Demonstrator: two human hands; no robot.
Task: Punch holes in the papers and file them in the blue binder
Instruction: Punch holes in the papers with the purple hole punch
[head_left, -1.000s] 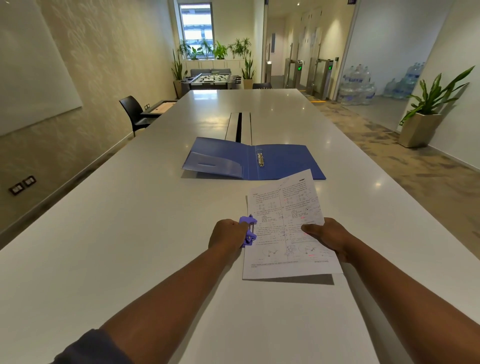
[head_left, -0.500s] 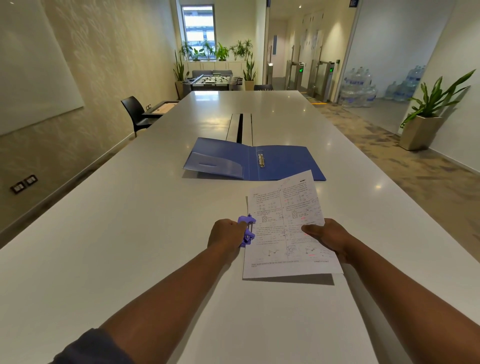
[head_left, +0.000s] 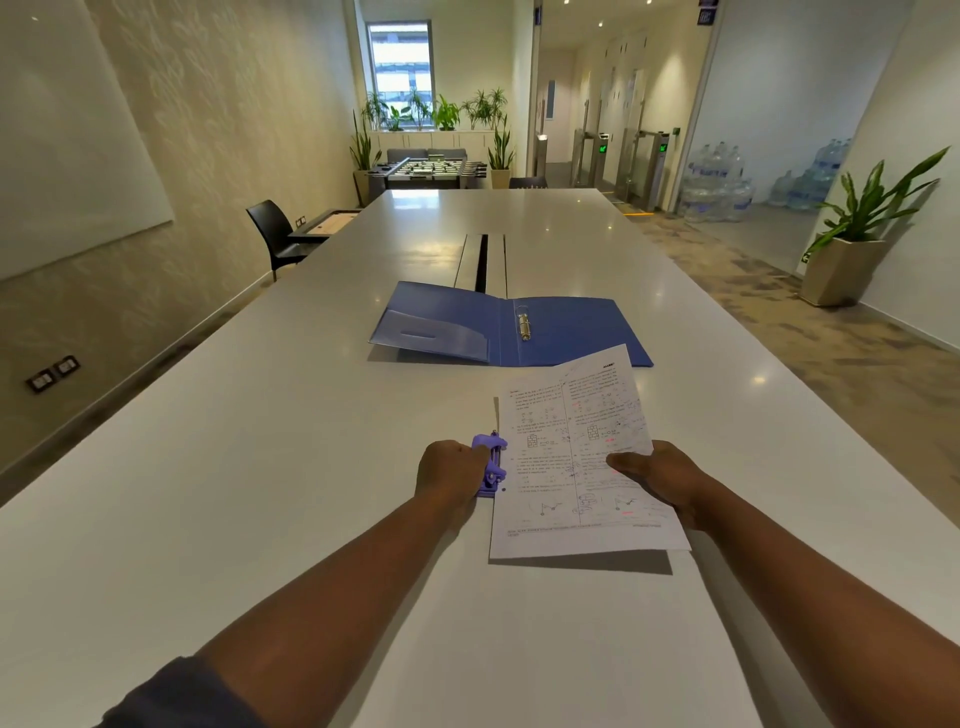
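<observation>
Paper (head_left: 571, 457) edge seemingly inside purple punch (head_left: 491, 465), left grip (head_left: 449, 475) clasping it, right grip (head_left: 660, 480) pinching paper.

One head-worn wide-angle view only, so you share no part of the scene with a second camera. You look forward and down along the white table (head_left: 260, 467), hands close at 6 o'clock, blue binder (head_left: 571, 327) farther toward 12.

We see printed papers (head_left: 576, 457) with their left edge in a purple punch (head_left: 491, 464), blue binder (head_left: 519, 327) open beyond.
</observation>
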